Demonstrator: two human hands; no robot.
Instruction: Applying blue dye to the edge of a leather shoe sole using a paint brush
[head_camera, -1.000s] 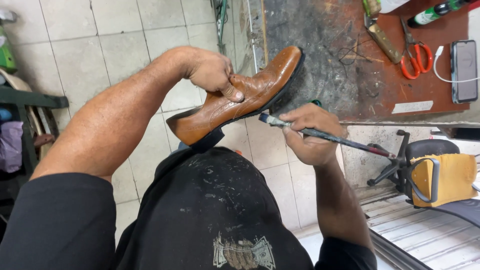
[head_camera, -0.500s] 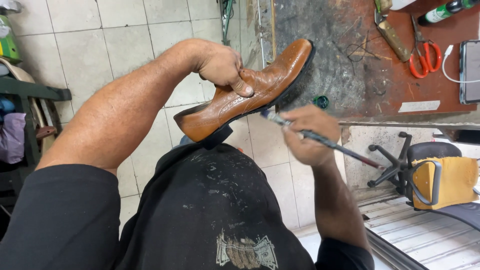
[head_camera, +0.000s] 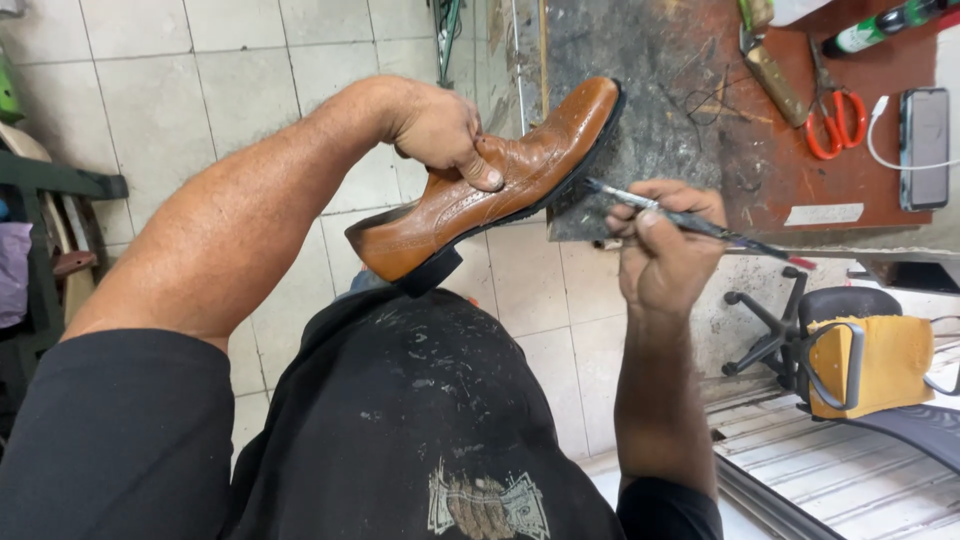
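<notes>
My left hand grips a tan brogue shoe with a black sole around its middle, thumb pressed on the upper. The shoe is tilted, heel low and near my lap, toe up against the dark worktop edge. My right hand holds a thin dark brush; its tip sits at the black sole edge near the toe.
On the reddish workbench lie orange-handled scissors, a phone with a white cable, a knife-like tool and a green bottle. An office chair base and a yellow-padded chair stand at the right. Tiled floor lies below.
The shoe has moved up and right, toe now by the worktop. My right hand has risen and shifted right, bringing the brush tip from near the heel to the sole by the toe.
</notes>
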